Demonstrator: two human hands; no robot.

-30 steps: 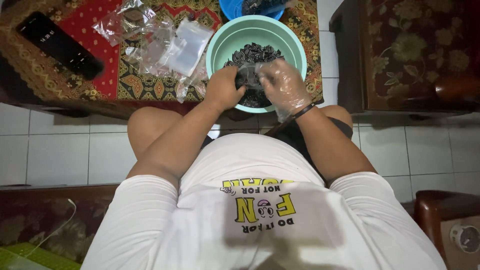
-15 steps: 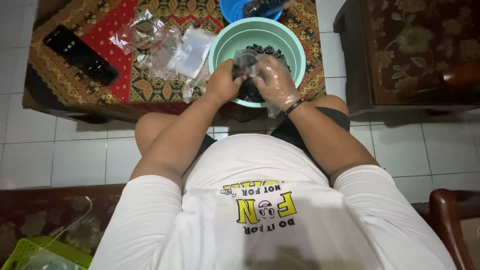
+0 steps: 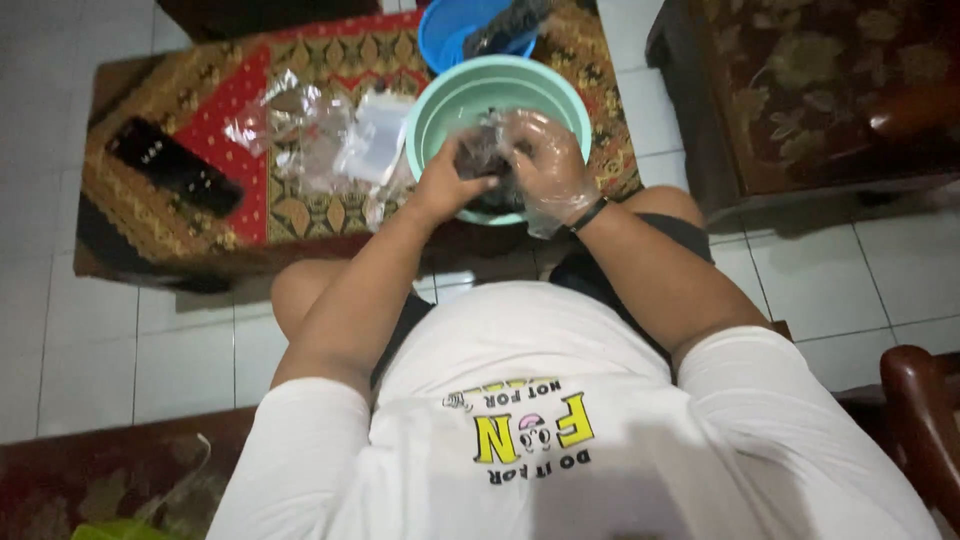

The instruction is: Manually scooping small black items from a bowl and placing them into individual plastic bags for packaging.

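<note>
Nearest the camera are the person's white printed T-shirt (image 3: pixel 540 430) and bare knees over a white tiled floor (image 3: pixel 180 330); a dark wooden chair arm (image 3: pixel 925 410) sits at the lower right edge. Both forearms reach forward over the near edge of a low table covered with a red and gold patterned cloth (image 3: pixel 230 150).

On that cloth, just beyond the hands, stands a mint-green plastic basin (image 3: pixel 450 95) holding a heap of small dark pieces — too blurred to name. The hands hide most of the heap. Left of the basin, a loose pile of clear plastic bags (image 3: pixel 330 140) lies touching its wall, and farther left a black phone (image 3: pixel 175 165) lies flat, well apart.

The bare left hand (image 3: pixel 445 185) has its fingers curled closed on the near edge of a small clear plastic bag (image 3: pixel 485 150) with dark contents, held above the basin. The right hand (image 3: pixel 550 165), in a thin transparent glove, closes round the same bag from the other side.

Beyond the basin, a blue bowl (image 3: pixel 450 35) holds more dark material — cut off by the frame. A carved dark wooden chair (image 3: pixel 820 90) stands to the right.
</note>
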